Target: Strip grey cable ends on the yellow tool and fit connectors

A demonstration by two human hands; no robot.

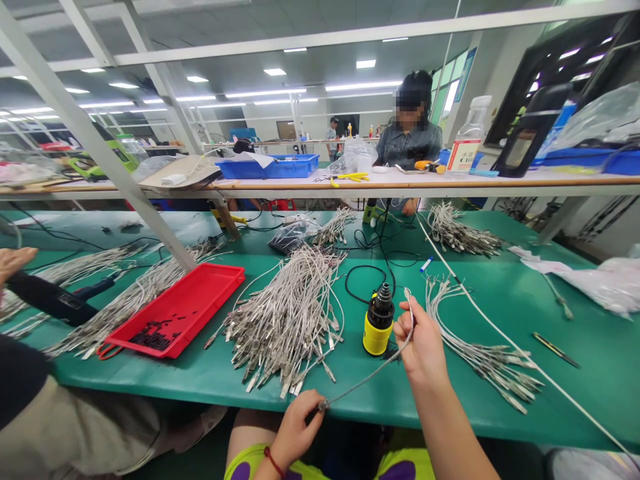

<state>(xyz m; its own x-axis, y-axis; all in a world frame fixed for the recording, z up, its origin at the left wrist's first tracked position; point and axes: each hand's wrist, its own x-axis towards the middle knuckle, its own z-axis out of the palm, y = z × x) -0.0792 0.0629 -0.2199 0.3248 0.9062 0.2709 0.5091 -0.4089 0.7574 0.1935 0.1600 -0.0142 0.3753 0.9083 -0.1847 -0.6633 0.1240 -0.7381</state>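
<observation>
At the near edge of a green worktable, a person stretches a slim grey cable between two bare hands. The left hand pinches one end between thumb and finger; the right hand, raised higher, has its fingers closed on the cable near the other end, whose tip points up. Just beyond the cable, close beside the right hand, a yellow-and-black heat gun stands nozzle up, between that hand and a large heap of cables. A smaller bundle fans out to the right, near tweezers; a long white cord slants between the two. Left of the heap, a red tray holds small black pieces. Farther back lie a marker and another cable pile. Beyond them a shelf carries a blue bin and a bottle, with a co-worker behind it.
</observation>
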